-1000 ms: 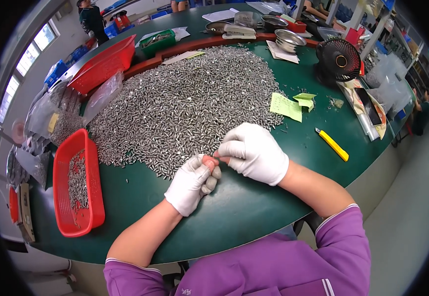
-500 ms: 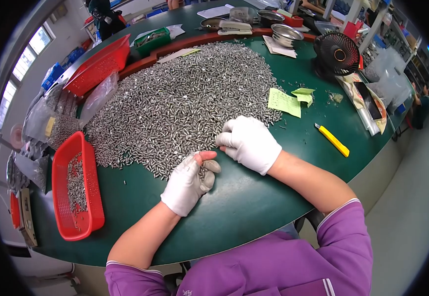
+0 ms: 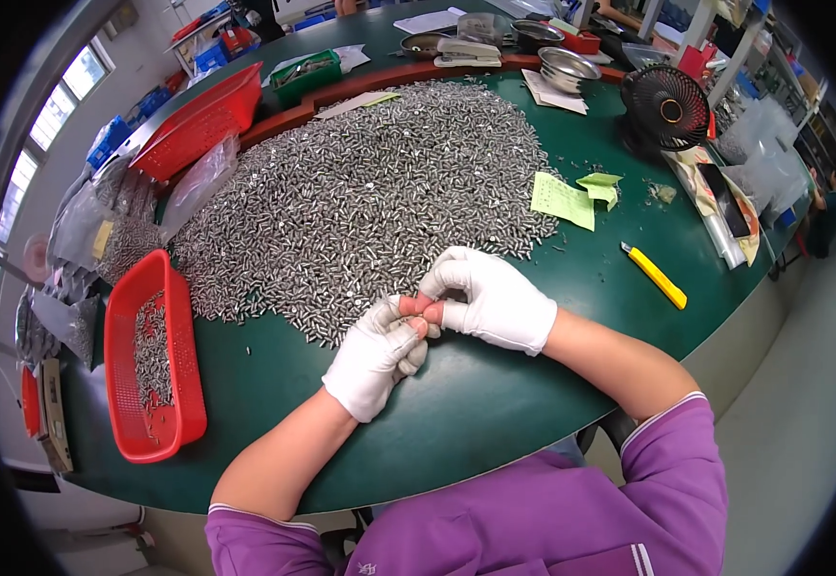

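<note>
Both of my hands wear white gloves with bare fingertips, and they meet at the near edge of a wide heap of small silvery metal pins (image 3: 370,182). My left hand (image 3: 375,355) is closed, its thumb and forefinger pinched together. Against those fingertips press the pinched thumb and forefinger of my right hand (image 3: 495,302). Whatever lies between the fingertips is too small and too covered to name. To the left stands a red perforated basket (image 3: 190,384) with a layer of similar pins (image 3: 152,360) in it.
A yellow utility knife (image 3: 656,276) and green paper slips (image 3: 564,200) lie right of the heap. Farther right are a black fan (image 3: 666,108) and a phone (image 3: 723,200). Bags of pins (image 3: 115,240), another red basket (image 3: 202,120) and a green tray (image 3: 304,82) border the left and back.
My right hand has come down from the heap's edge to my left hand, and their fingertips now touch. The fingers of my left hand have drawn into a pinch.
</note>
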Available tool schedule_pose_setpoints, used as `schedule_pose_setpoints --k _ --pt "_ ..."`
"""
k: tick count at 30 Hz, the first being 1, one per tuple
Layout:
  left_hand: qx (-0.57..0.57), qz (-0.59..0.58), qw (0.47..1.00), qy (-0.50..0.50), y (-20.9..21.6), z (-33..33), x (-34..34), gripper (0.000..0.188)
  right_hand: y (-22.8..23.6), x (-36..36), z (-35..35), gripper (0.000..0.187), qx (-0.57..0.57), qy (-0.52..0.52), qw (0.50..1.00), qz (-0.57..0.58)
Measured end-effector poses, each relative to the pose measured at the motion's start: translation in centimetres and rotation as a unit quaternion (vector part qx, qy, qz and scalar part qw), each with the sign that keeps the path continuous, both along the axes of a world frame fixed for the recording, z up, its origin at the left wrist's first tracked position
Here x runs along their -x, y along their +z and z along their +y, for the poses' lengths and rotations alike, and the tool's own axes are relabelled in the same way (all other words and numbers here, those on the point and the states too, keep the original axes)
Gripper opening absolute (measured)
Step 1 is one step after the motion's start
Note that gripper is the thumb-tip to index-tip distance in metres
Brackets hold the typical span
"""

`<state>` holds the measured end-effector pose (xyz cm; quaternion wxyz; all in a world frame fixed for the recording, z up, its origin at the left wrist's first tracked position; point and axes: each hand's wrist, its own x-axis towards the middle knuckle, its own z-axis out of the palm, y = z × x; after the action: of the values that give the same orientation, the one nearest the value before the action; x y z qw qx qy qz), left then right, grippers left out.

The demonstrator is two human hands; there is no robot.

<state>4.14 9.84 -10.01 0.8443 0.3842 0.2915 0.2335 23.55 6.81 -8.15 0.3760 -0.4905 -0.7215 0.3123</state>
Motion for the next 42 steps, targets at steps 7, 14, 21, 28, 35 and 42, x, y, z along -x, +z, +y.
schedule_pose_setpoints --k 7,14,21,28,35,42 --pt "0.034 -0.036 0.999 0.008 -0.5 0.2 0.3 0.013 0.2 -1.1 0.5 0.010 -0.099 -0.127 0.985 -0.065" --pt "0.001 -0.036 0.999 0.005 -0.4 0.4 0.3 0.029 -0.8 -2.3 1.3 0.008 -0.150 -0.157 0.952 -0.215" --pt "0.000 -0.054 0.999 0.000 -0.7 0.5 0.5 0.031 -0.9 -1.3 1.2 0.008 -0.128 -0.139 0.932 -0.310" --pt "0.017 -0.038 0.999 0.006 -0.7 0.4 0.2 0.018 -0.5 -0.6 0.8 0.013 -0.146 -0.099 0.941 -0.287" --pt "0.041 -0.029 0.998 -0.045 -0.4 0.3 0.3 0.017 0.7 -0.3 0.1 0.019 -0.153 0.020 0.981 -0.115" --pt "0.086 -0.039 0.994 -0.053 -0.5 0.4 0.4 0.016 -0.2 -0.9 0.5 0.013 -0.091 -0.013 0.994 -0.061"
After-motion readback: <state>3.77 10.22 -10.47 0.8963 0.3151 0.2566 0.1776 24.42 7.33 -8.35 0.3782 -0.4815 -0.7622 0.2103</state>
